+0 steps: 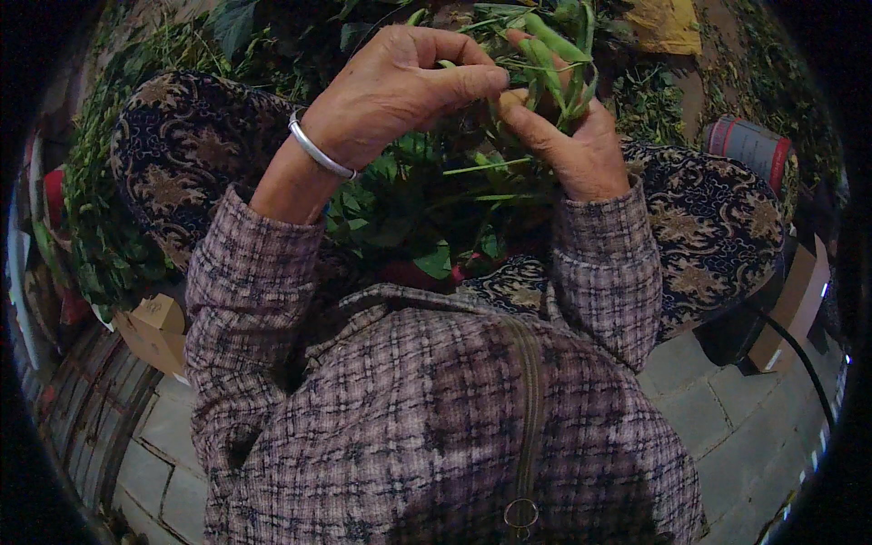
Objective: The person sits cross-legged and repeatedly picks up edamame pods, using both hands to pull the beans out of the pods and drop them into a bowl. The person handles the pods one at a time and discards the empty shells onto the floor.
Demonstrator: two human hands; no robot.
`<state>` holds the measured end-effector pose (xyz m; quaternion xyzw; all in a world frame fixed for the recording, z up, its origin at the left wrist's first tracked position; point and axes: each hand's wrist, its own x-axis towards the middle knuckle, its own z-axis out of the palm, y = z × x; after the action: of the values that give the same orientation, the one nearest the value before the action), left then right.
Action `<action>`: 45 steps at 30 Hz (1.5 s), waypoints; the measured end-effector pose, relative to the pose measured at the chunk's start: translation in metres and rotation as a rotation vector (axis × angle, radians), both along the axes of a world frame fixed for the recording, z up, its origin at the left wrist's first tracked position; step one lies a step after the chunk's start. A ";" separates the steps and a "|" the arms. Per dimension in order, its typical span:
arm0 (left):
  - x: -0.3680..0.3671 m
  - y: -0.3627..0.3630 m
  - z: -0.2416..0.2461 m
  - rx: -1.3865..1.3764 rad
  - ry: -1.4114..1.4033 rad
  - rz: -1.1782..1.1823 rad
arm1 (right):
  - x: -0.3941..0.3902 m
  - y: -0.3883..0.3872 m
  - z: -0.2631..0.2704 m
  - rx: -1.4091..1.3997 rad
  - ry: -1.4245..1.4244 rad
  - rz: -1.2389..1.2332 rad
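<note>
My left hand (409,88), with a silver bangle (320,151) at the wrist, has its thumb and forefinger pinched together close to the other hand's thumb; whether something small is between them cannot be told. In my right hand (565,136) is a bunch of green bean pods (555,61) on thin stems, rising above the palm between thumb and fingers. Leafy green plants (409,197) lie in my lap below both hands, with long pale stems reaching to the right. The sleeves of a checked jacket cover both forearms.
More leafy plants (109,231) are heaped at the left, with scattered greenery beyond my knees. A yellow sheet (664,26) lies at the top right. Near my right knee stands a grey and red container (749,146). Cardboard boxes (153,334) (790,310) rest on either side, and a black cable (804,361) curves at the right.
</note>
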<state>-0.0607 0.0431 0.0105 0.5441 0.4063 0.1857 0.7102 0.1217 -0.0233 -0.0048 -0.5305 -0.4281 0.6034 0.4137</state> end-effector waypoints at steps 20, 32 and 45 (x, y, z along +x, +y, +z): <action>0.005 -0.009 -0.003 -0.337 -0.273 0.013 | 0.002 -0.001 -0.006 0.046 0.209 0.012; 0.007 -0.012 0.010 -0.010 -0.175 0.004 | 0.002 -0.001 -0.004 0.084 0.269 -0.061; -0.002 0.006 0.015 0.042 -0.030 0.064 | 0.003 -0.002 -0.010 0.020 0.136 -0.216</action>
<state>-0.0631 0.0491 0.0251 0.5426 0.4088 0.2250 0.6984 0.1246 -0.0249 -0.0145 -0.5271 -0.3453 0.5855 0.5099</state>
